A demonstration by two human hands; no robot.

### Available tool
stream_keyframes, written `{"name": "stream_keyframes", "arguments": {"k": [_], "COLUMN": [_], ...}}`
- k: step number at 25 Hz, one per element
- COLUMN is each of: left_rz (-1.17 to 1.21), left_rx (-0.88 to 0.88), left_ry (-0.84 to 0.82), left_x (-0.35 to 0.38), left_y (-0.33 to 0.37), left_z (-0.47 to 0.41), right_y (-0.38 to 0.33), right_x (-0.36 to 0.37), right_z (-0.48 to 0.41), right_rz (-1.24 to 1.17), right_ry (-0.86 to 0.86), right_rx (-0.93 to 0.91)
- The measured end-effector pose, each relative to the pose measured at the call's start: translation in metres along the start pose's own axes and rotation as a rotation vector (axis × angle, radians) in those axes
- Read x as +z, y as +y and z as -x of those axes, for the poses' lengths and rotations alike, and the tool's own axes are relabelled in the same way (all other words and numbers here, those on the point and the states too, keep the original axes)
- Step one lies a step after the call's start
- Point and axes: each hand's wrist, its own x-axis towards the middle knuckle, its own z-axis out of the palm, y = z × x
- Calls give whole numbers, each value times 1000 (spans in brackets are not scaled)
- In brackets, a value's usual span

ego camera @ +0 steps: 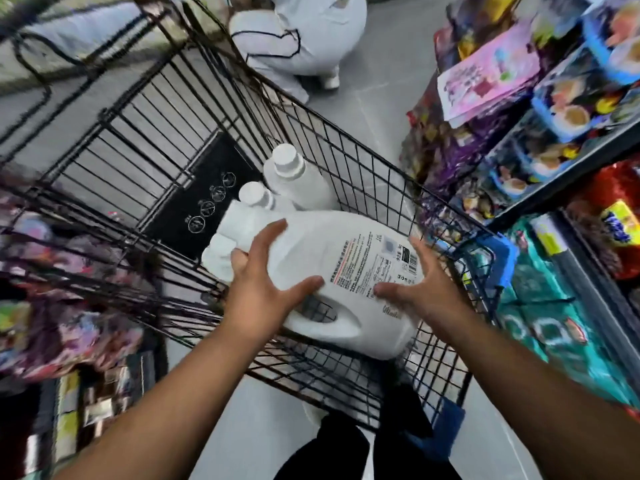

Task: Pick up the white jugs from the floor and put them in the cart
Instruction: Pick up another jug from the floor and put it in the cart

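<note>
A large white jug (346, 258) with a printed label lies on its side in the black wire cart (145, 133), its handle towards me. My left hand (263, 282) lies on its neck end with fingers spread and thumb near the handle. My right hand (419, 289) presses on the label end, fingers straight and splayed. Two more white jugs stand deeper in the cart: a bigger one (294, 178) and a smaller one (258, 197) partly behind the large jug.
A person in white clothes (304, 39) crouches on the grey floor just beyond the cart. Shelves of colourful packets (554, 133) run along the right, more goods (69, 306) crowd the left. My dark trouser legs (346, 452) stand at the cart's near end.
</note>
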Motion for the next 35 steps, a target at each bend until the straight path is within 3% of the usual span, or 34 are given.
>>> {"name": "stream_keyframes", "arguments": {"k": [8, 15, 23, 29, 35], "left_rz": [-44, -139, -210, -399, -344], "left_rx": [-15, 65, 87, 114, 58], "left_ry": [-23, -35, 16, -146, -104], "left_x": [73, 112, 144, 121, 69], "left_y": [-51, -70, -64, -61, -35], "left_z": [-62, -77, -90, -77, -40], "right_y": [58, 91, 89, 79, 37], "right_x": [7, 4, 20, 14, 4], "right_z": [-113, -156, -154, -136, -69], "right_rz": [-48, -48, 293, 318, 338], "right_ry": [15, -16, -65, -46, -3], "right_rx": [47, 79, -118, -150, -210]}}
